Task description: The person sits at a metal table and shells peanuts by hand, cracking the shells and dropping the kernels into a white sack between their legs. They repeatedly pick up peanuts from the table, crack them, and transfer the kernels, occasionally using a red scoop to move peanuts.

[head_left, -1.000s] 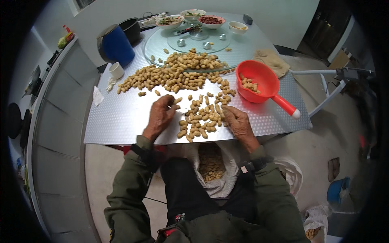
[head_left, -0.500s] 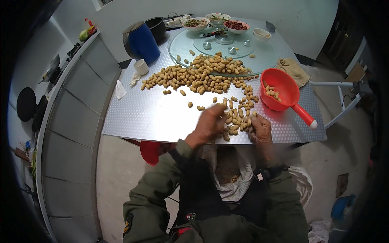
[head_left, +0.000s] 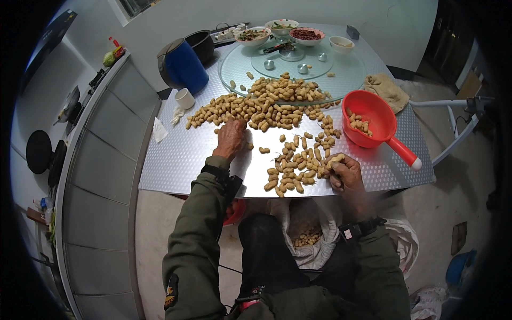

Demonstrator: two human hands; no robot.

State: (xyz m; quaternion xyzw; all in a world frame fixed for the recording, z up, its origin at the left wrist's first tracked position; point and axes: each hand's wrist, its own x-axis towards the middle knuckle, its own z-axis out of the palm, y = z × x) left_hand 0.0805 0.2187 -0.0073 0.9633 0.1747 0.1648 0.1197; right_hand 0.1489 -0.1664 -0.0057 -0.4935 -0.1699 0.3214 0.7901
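Observation:
Unshelled peanuts lie in a long heap [head_left: 250, 109] across the silver patterned table [head_left: 176, 154]. A looser group of peanuts [head_left: 296, 165] spreads near the front edge. My left hand [head_left: 230, 138] is at the heap's near edge, fingers curled down and pressed together among the peanuts. Whatever those fingertips hold is hidden. On the right of the loose group, my right hand [head_left: 346, 173] is closed, pinching a peanut [head_left: 336, 159] between thumb and fingers. Beyond it stands a red ladle [head_left: 384, 120] with a few peanuts inside, its handle toward the front right.
An open white sack [head_left: 320, 250] with peanuts inside stands below the table edge, between my legs. A glass turntable [head_left: 234, 58] carries bowls of food [head_left: 306, 36]. A blue jug [head_left: 186, 66], a white cup [head_left: 184, 98] and a tan cloth [head_left: 385, 92] sit around the heap.
My left hand has moved left and away from me, from the loose peanuts to the heap. More loose peanuts now show at the front. My right hand stays near its place, closed.

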